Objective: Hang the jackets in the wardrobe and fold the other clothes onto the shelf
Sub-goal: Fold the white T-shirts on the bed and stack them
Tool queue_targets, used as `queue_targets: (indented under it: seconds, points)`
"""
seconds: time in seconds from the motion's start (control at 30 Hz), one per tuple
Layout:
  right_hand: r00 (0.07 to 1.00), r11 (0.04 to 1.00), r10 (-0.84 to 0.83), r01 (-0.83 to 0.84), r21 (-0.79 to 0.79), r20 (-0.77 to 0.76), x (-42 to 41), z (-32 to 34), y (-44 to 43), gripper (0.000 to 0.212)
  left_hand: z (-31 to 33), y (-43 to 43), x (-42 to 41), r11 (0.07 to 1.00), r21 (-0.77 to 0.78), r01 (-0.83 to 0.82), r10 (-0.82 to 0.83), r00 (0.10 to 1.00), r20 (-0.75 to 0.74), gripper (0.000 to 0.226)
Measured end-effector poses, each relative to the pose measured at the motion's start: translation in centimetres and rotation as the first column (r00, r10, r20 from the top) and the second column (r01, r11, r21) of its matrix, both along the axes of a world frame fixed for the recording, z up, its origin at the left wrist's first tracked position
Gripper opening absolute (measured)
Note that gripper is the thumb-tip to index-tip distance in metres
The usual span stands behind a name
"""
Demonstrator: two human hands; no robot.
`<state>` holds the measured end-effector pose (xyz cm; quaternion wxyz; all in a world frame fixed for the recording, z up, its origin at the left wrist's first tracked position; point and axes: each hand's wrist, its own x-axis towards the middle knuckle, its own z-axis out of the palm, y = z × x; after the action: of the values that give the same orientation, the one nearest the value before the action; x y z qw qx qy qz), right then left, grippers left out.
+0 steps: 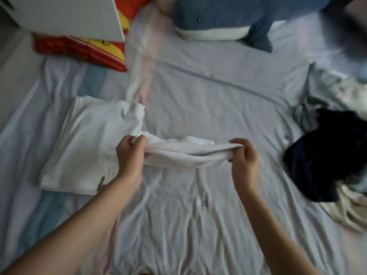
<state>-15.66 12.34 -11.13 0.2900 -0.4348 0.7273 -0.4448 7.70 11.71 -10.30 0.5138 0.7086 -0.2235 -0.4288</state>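
We are looking down at a bed with a wrinkly pale sheet (pixel 198 96). Our two hands are out in front of us, over the middle of the bed.

Our left hand (pixel 130 155) is closed tight on one end of a white cloth (pixel 178 153). Our right hand (pixel 245 157) is closed on the other end, with the fingers (pixel 236 144) curled over the top edge. The cloth is stretched between the two hands, bunched up and a little saggy in the middle. It is lifted just above the sheet. We cannot tell what kind of clothing it is, because it is all scrunched up.

To the left of our left hand lies a white shirt (pixel 79 139), folded flat on the bed. It has some dark marks near its bottom edge. One corner of it seems to touch the cloth we are holding, but the picture is too fuzzy to be sure.

Far to the right there is a messy pile of clothes (pixel 333 147), with a dark one on top and pale ones around it.

At the top of the bed rests a blue and white shark toy (pixel 228 18). At the top left there is a red and yellow cushion (pixel 89 48), partly hidden behind a white board (pixel 69 14).
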Motion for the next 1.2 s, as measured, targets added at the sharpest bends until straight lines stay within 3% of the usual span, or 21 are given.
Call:
queue_targets:
  seconds: [0.07,0.2,0.27,0.37,0.43,0.5,0.57,0.7,0.83,0.93,1.0,1.07,1.1,1.2]
  points:
    - [0.994,1.000,-0.026,0.027,-0.001,0.110,-0.6,2.3,-5.3,0.027,2.3,-5.6,-0.8,0.998,-0.058,-0.007,0.002,0.996,-0.095,0.019]
    - [0.999,0.971,0.014,-0.024,-0.239,-0.045,-1.6,9.7,-12.4,0.029,9.6,-14.8,-1.5,0.949,-0.314,-0.006,-0.019,0.997,-0.076,0.014]
    - [1.000,0.943,0.004,-0.006,-0.332,-0.007,-1.8,11.9,-13.9,0.038,12.0,-16.5,-1.6,0.919,-0.395,0.006,-0.030,0.998,-0.054,0.013]
    - [0.998,0.919,-0.009,0.036,-0.393,0.070,-2.3,12.0,-13.8,0.046,12.0,-16.5,-1.7,0.906,-0.422,0.026,-0.051,0.998,-0.047,0.016]
    - [1.000,0.930,-0.021,0.023,-0.366,0.011,-2.5,9.8,-12.2,0.039,9.5,-15.4,-1.3,0.926,-0.376,0.048,-0.067,0.997,-0.036,0.015]
    - [0.998,0.965,-0.002,-0.015,-0.263,-0.061,-2.8,6.4,-9.8,0.029,5.5,-13.6,-0.5,0.960,-0.275,0.060,-0.080,0.995,-0.063,0.017]
    - [0.996,0.997,0.038,-0.043,-0.060,-0.077,-2.8,1.9,-6.8,0.025,0.9,-11.1,0.3,0.987,-0.139,0.082,-0.093,0.993,-0.076,0.017]
    - [0.988,0.934,0.155,-0.149,0.323,0.009,-2.5,-7.0,0.5,0.030,-7.9,-3.5,1.5,0.984,0.155,0.084,-0.079,0.996,-0.039,0.023]
    - [0.957,0.771,0.271,-0.279,0.572,0.101,-1.9,-12.2,10.2,0.035,-14.4,6.3,3.2,0.923,0.372,0.095,-0.118,0.992,0.040,0.024]
    - [0.906,0.625,0.407,-0.368,0.689,0.116,-1.9,-13.6,16.2,0.030,-15.7,12.7,4.0,0.900,0.425,0.096,-0.126,0.991,0.044,0.024]
    - [0.794,0.453,0.592,-0.469,0.758,0.138,-2.1,-13.6,19.2,0.016,-15.9,16.1,4.5,0.903,0.428,0.040,-0.054,0.998,0.020,0.023]
    - [0.619,0.319,0.784,-0.467,0.825,0.047,-2.6,-13.1,21.2,0.008,-15.9,18.4,4.6,0.903,0.428,-0.036,0.032,0.999,0.016,0.016]
    - [0.576,0.354,0.816,-0.429,0.831,-0.050,-2.8,-13.0,21.8,0.010,-15.8,18.9,4.3,0.901,0.430,-0.056,0.040,0.998,0.047,0.013]
    - [0.666,0.693,0.666,-0.384,0.611,-0.336,-2.8,-12.6,20.6,0.014,-15.1,18.5,2.2,0.926,0.374,-0.060,-0.086,0.928,0.362,0.029]
